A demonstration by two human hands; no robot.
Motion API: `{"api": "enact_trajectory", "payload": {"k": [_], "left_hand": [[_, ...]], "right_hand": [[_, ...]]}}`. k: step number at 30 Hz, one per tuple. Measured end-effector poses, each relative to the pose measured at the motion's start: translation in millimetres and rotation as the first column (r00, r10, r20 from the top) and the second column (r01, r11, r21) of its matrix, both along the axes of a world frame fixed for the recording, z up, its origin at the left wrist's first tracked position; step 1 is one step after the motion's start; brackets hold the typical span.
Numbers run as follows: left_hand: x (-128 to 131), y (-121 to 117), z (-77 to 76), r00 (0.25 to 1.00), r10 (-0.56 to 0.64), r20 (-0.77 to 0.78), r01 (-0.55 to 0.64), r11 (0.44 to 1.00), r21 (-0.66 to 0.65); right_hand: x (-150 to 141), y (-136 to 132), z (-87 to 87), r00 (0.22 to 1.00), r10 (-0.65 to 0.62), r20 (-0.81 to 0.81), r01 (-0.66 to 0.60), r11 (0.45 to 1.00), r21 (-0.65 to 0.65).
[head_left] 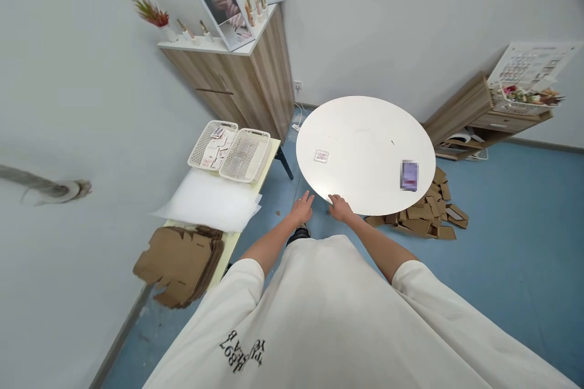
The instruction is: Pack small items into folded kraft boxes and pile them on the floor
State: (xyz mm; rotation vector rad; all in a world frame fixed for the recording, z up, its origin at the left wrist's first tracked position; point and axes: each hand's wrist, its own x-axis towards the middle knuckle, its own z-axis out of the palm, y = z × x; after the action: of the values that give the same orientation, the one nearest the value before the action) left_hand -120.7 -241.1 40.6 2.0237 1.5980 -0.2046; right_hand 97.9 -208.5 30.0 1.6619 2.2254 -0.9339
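I stand at a round white table (pixel 365 134) and look down over my white T-shirt. My left hand (pixel 302 206) hangs just short of the table's near edge, fingers stretched out and empty. My right hand (pixel 340 205) is beside it, fingers spread, touching or nearly touching the near rim. On the tabletop lie a small clear packet with a pink print (pixel 321 156) at the left and a purple blurred object (pixel 409 174) at the right. Neither hand reaches either one.
A low yellow side table (pixel 270 161) at my left holds two white baskets (pixel 230 149), white foam sheets (pixel 210 200) and flat cardboard blanks (pixel 180 261). More cardboard pieces (pixel 424 216) lie on the blue floor under the round table. Wooden cabinets stand at the back wall and at the right.
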Motion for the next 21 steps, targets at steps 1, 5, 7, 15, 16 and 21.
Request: {"api": "enact_trajectory", "payload": {"k": [1, 5, 7, 15, 16, 21], "left_hand": [[-5, -9, 0.9, 1.0, 0.014, -0.001, -0.014, 1.0, -0.001], [-34, -38, 6.3, 0.996, 0.083, -0.015, -0.083, 0.997, 0.002], [-53, -49, 9.3, 0.992, 0.127, -0.028, -0.126, 0.992, 0.013], [-140, -87, 11.5, 0.973, 0.223, -0.066, -0.219, 0.974, 0.062], [-153, -92, 10.5, 0.97, 0.232, -0.073, -0.227, 0.971, 0.071], [-227, -108, 6.9, 0.954, 0.277, -0.111, -0.263, 0.957, 0.125]], "right_hand": [[-4, -6, -0.6, 1.0, 0.014, -0.005, -0.014, 1.0, 0.0], [-29, -21, 2.0, 0.996, 0.083, -0.028, -0.083, 0.997, 0.009], [-45, -25, 5.9, 0.992, 0.122, -0.037, -0.122, 0.992, 0.008], [-134, -41, 13.2, 0.975, 0.221, -0.036, -0.22, 0.975, 0.013], [-148, -45, 12.2, 0.974, 0.222, -0.036, -0.221, 0.975, 0.015], [-221, -67, 4.9, 0.973, 0.223, -0.06, -0.223, 0.975, -0.004]]}}
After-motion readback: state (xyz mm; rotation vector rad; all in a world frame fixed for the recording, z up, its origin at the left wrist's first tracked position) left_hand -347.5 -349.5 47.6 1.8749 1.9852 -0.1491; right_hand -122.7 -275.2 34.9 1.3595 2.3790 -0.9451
